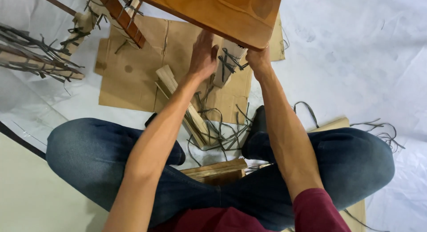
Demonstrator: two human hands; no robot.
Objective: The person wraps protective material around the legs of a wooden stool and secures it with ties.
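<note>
I sit cross-legged on the floor with a brown wooden chair tipped in front of me. One chair leg is wrapped in brown cardboard and tied with dark straps. My left hand rests flat against the left side of that wrapped leg, fingers stretched upward. My right hand reaches under the seat's corner at the leg's right side; its fingers are hidden by the seat.
Flattened cardboard lies under the chair. Wooden slats and loose dark straps lie between my knees, more wood pieces near my lap. Other strapped, wrapped legs are at the left. White sheeting covers the floor.
</note>
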